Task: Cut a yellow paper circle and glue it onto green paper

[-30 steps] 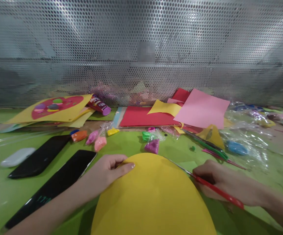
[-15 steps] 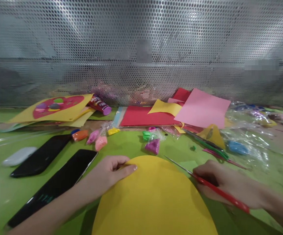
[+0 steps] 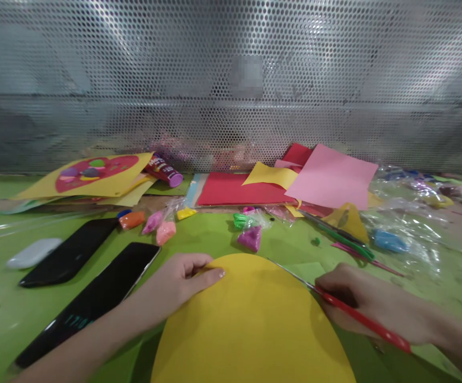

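A large yellow sheet of paper (image 3: 250,319) with a rounded top edge fills the lower middle of the view. My left hand (image 3: 193,279) pinches its upper left edge, the thumb on top and the fingers beneath. In my right hand (image 3: 359,298) are red-handled scissors (image 3: 366,319), gripped by the handles. Their blades point up and left along the paper's upper right edge, and look nearly closed. A light green piece of paper (image 3: 305,271) lies just behind the blades.
Two black phones (image 3: 95,298) and a white case (image 3: 35,252) lie at the left. Small clay packets (image 3: 250,238) dot the green table. Behind are pink paper (image 3: 330,175), a red sheet (image 3: 234,189), a heart card (image 3: 95,173) and a perforated metal panel (image 3: 231,117). Green scissors (image 3: 348,242) lie right.
The scissor blades have closed slightly along the paper's edge. My left hand keeps its hold on the paper, and the view has shifted very little.
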### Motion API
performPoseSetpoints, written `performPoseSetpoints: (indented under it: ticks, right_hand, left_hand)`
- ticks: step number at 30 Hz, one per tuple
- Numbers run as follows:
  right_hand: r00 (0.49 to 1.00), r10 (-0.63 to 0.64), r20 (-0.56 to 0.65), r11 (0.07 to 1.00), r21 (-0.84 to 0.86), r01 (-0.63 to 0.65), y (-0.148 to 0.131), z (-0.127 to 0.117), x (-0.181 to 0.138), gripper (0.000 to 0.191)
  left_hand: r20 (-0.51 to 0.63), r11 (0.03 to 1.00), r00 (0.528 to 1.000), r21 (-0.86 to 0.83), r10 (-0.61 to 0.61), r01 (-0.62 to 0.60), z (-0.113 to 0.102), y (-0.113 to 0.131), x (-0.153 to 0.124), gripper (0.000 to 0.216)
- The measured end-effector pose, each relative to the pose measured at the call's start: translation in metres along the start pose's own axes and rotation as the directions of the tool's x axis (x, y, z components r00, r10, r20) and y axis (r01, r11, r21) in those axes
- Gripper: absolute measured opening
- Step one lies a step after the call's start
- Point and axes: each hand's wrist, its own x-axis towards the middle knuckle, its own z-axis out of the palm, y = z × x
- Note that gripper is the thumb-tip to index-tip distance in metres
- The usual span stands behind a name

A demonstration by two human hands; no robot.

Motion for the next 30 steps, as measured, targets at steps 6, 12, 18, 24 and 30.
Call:
performPoseSetpoints:
  ticks: [6, 12, 18, 24, 30]
  right_hand:
    - [1.000, 0.003, -0.009, 1.000, -0.008, -0.003, 0.0008, 0.0005, 0.0011, 0.015]
    - [0.999, 0.010, -0.040, 1.000, 0.012, -0.009, 0.0002, 0.0001, 0.0018, 0.015]
    - [0.999, 0.023, -0.027, 1.000, -0.010, -0.023, 0.0011, -0.0001, 0.0015, 0.014]
    - [1.000, 0.006, 0.008, 1.000, -0.005, -0.006, -0.0004, -0.0012, 0.0030, 0.013]
    - [1.000, -0.023, 0.020, 0.999, 0.033, 0.022, -0.0005, -0.0018, 0.0037, 0.016]
  left_hand:
    - [-0.009, 1.000, 1.000, 0.003, 0.000, 0.000, 0.0005, 0.0009, -0.0001, 0.036]
    - [-0.017, 1.000, 1.000, 0.025, 0.010, -0.010, -0.0002, 0.0009, -0.0007, 0.037]
    - [0.010, 1.000, 1.000, -0.015, -0.002, 0.002, 0.0006, -0.0008, -0.0003, 0.036]
    - [0.006, 1.000, 1.000, -0.006, 0.007, -0.007, -0.0004, -0.0001, 0.0001, 0.036]
    - [0.005, 1.000, 1.000, -0.009, 0.016, -0.016, -0.0001, 0.0022, -0.0013, 0.036]
